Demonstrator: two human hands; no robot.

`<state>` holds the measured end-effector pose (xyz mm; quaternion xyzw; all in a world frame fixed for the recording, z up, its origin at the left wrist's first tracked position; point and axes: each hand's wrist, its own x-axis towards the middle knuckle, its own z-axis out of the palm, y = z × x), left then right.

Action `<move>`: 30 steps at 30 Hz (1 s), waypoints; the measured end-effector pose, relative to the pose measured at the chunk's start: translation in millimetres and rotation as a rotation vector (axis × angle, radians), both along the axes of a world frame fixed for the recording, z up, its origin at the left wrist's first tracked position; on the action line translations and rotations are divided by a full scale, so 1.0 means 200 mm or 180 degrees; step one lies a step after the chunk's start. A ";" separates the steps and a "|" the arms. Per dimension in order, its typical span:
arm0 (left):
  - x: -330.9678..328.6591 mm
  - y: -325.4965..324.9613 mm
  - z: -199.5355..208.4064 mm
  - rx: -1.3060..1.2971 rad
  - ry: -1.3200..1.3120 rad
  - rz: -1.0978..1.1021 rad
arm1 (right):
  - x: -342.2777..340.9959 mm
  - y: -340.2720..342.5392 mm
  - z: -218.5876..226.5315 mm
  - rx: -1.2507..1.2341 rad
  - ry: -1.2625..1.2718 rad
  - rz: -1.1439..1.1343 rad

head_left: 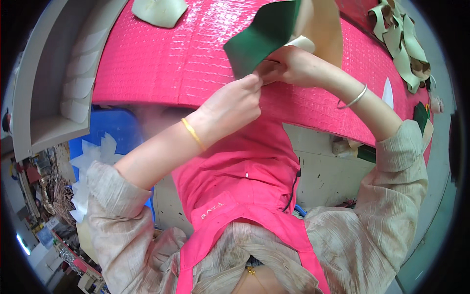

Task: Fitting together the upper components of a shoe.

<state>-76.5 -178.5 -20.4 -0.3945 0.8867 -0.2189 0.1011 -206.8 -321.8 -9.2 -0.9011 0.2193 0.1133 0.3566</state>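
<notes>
My two hands meet over the front part of a pink-covered table (152, 73). A floppy leather-like piece (267, 36), dark green on one face and tan on the other, stands up from them. My right hand (296, 67) is closed on its lower edge, with the fingers partly hidden behind it. My left hand (237, 100) is closed in a pinch at the lower corner of the green part, its fingertips touching the right hand's. Whether something small is also between the fingertips cannot be made out. A cream bit (302, 44) shows just above my right hand.
A cream cut piece (159, 11) lies at the far left of the table. Several cream pieces (404, 49) are heaped at the far right, with a pointed white piece (387, 93) nearer. A grey box (41, 73) stands left; below it, a blue bin (110, 125) has white scraps (100, 152) beside it.
</notes>
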 end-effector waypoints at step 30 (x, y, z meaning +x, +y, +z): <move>-0.10 0.09 -0.24 -0.0178 0.2717 0.1037 | -0.06 0.09 -0.04 -0.1483 -0.0488 0.0236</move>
